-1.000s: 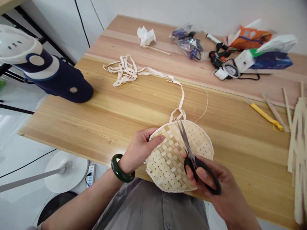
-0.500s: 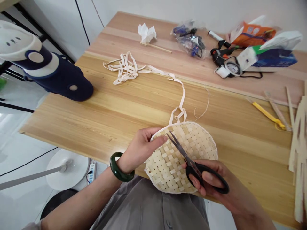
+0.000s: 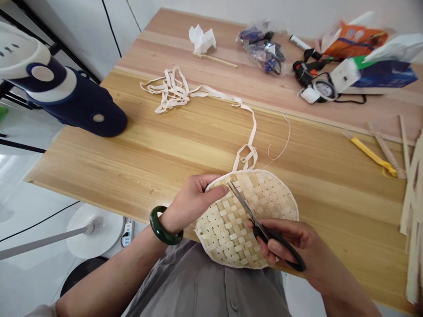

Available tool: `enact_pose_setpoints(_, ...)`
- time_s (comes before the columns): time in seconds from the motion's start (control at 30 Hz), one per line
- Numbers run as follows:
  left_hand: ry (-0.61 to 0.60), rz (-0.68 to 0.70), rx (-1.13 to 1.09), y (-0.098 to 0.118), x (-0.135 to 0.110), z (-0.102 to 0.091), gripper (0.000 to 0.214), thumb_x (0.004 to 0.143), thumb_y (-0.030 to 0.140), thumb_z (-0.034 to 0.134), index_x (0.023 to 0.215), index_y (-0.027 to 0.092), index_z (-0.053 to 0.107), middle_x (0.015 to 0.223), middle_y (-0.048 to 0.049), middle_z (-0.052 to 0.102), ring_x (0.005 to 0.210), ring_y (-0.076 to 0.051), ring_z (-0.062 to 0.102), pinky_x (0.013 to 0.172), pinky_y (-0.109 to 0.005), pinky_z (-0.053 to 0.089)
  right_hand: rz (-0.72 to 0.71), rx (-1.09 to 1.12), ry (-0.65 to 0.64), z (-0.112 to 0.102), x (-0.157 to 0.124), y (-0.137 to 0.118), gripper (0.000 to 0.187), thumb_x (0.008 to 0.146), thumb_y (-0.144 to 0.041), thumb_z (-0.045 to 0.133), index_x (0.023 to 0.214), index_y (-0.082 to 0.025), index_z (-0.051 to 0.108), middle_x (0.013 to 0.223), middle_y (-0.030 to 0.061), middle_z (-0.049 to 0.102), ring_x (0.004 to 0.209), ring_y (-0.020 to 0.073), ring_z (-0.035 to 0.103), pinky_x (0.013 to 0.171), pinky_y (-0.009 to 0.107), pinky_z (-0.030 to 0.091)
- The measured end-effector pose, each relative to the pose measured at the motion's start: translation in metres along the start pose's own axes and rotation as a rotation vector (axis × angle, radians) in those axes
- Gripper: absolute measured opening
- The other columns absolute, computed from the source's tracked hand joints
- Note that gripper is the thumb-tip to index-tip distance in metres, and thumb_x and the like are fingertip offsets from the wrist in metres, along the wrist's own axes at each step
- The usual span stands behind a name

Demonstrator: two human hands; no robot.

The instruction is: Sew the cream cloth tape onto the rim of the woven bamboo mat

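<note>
My left hand (image 3: 194, 204) grips the left rim of a round woven bamboo mat (image 3: 254, 211), its thumb lying on the weave. A dark green bangle (image 3: 164, 225) circles that wrist. My right hand (image 3: 284, 246) holds black-handled scissors (image 3: 264, 232) through the finger loops. Their steel blades lie across the weave, with the tips close to my left thumb. A pale flat strip (image 3: 253, 127) runs from the mat's far rim to a loose tangle (image 3: 172, 92) on the table. The mat's underside is hidden.
The mat is held over the near edge of a pine table (image 3: 99, 154). A navy and white appliance (image 3: 82, 103) stands at left. Crumpled tissue (image 3: 201, 39), a plastic bag (image 3: 262, 50), a glue gun (image 3: 304, 72) and boxes lie at the back. Bamboo strips (image 3: 411, 211) lie at right.
The scissors have swung from pointing up to pointing up and left across the mat. The mat has turned slightly in my hands, and the view has shifted a little.
</note>
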State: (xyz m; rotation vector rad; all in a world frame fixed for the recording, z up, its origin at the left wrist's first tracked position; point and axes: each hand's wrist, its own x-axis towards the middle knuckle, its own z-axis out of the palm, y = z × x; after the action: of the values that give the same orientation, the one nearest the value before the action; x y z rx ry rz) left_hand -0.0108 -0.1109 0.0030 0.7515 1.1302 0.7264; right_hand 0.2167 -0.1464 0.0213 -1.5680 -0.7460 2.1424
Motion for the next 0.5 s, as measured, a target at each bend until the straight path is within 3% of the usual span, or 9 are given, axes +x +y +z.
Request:
enact_pose_setpoints(0.2, -0.004, -0.021, 0.003, 0.0010, -0.0001, 0.0021, 0.024, 0.081, 0.036, 0.069, 0.092, 0.015, 0.073, 0.077, -0.0031, 0.072, 0.069, -0.018, 0.067, 0.060, -0.026, 0.050, 0.046, 0.022, 0.027, 0.0017, -0.0073, -0.0068, 0.046, 0.057, -0.047, 0.090, 0.093, -0.021, 0.080, 0.065, 0.0011, 0.061, 0.057, 0.0076, 0.049, 0.054, 0.020, 0.045)
enact_pose_setpoints(0.5, 0.002, -0.024, -0.026, 0.0027, -0.0001, 0.0046, 0.025, 0.080, 0.035, 0.070, 0.095, 0.016, 0.075, 0.080, -0.0038, 0.075, 0.068, -0.017, 0.067, 0.060, -0.025, 0.051, 0.047, -0.034, -0.037, -0.0066, -0.0048, -0.0050, 0.048, 0.060, -0.050, 0.087, 0.097, -0.021, 0.079, 0.067, 0.0023, 0.063, 0.059, 0.0100, 0.051, 0.057, 0.024, 0.047)
